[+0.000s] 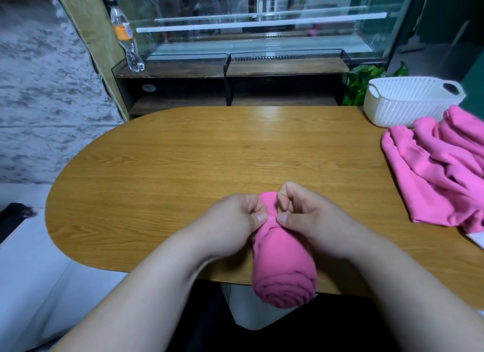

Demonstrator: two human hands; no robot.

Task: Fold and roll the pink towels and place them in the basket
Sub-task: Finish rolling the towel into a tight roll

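both hands (267,215) pinch the soft rolled pink cloth towel (284,268); it looks light, limp, best gripped mid-roll.

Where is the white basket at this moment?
In the head view, the white basket stands at the far right of the wooden table, just behind the pile of unfolded pink towels and beside a green plant.
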